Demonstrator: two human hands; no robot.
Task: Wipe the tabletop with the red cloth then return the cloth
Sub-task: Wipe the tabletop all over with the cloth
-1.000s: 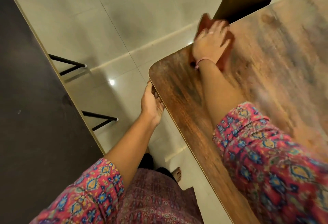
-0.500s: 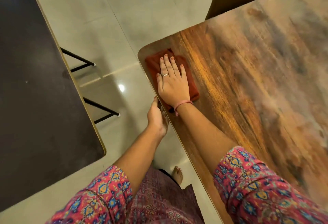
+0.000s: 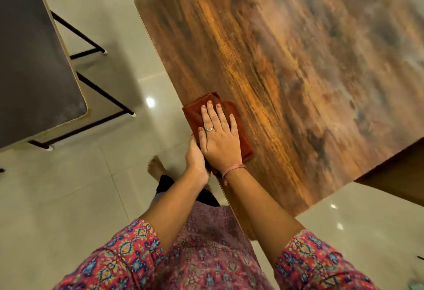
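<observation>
The folded red cloth lies flat on the brown wooden tabletop, right at its left edge. My right hand presses down on the cloth with fingers spread flat; a ring and a pink wrist thread show. Just off the table's edge sits my left hand, cupped against the rim under the cloth's near corner. Its fingers are hidden beneath the edge and the right hand, so whether it holds the cloth does not show.
A dark table with black metal legs stands to the left across a strip of pale tiled floor. A brown piece of furniture juts in at the right. My bare foot is beside the table edge.
My right hand has slid the cloth along the left edge from the far corner toward me. My left hand stayed at the edge and now meets the cloth.
</observation>
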